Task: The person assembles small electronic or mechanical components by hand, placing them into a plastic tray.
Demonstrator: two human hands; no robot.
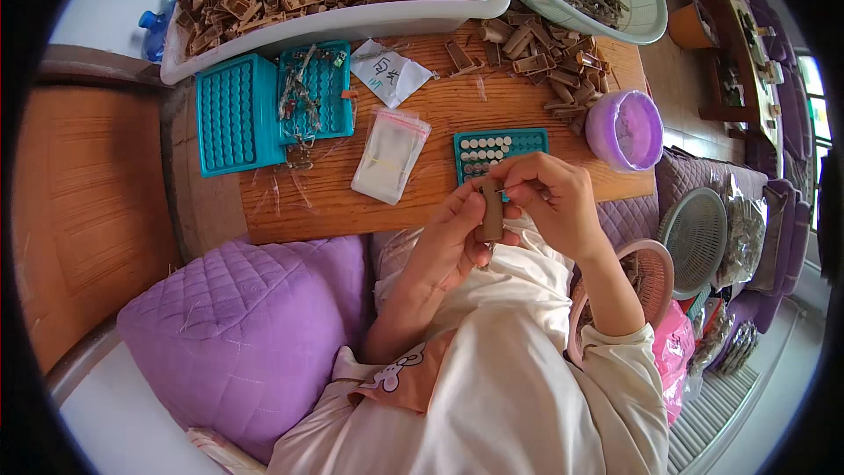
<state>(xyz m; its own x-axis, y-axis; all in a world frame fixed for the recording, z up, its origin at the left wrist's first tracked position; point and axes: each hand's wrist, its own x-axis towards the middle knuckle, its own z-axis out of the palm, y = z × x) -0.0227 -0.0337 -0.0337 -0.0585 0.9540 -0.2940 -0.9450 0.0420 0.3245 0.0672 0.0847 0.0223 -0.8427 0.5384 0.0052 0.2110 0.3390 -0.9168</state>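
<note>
A brown plastic casing (492,213), long and narrow, stands upright over my lap. My left hand (450,236) is closed around it, with the thumb on its side. At the casing's upper right edge, my right hand (558,202) pinches with thumb and forefinger; whatever lies between those fingertips is too small to name. A bit of thin silvery stuff shows beneath the casing. Just beyond both hands lies a teal tray (530,139) with round slots, several of them filled with small white round pieces (482,152).
On the wooden table (330,202) are clear plastic bags (391,156), a paper note (389,72), stacked teal trays (237,114) and loose brown casings (563,62). A white bin (352,25) of casings, a pale green basket (646,9) and a purple bowl (626,130) border them.
</note>
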